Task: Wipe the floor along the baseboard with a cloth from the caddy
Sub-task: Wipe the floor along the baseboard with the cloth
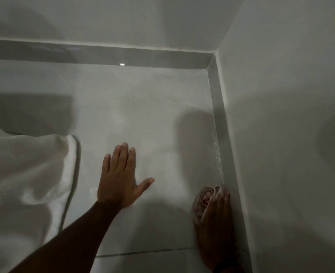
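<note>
One cloth (206,201) mostly hidden under right hand (216,215).

My right hand (215,215) covers most of the pinkish cloth (204,200), so I see only its bunched front end; the wrist runs out at the bottom edge. The white fabric (24,174) at left is cut off by the frame, and I cannot tell what it is. My left forearm leaves at the lower edge. Specks along the baseboard (220,123) are too small to identify.
</note>
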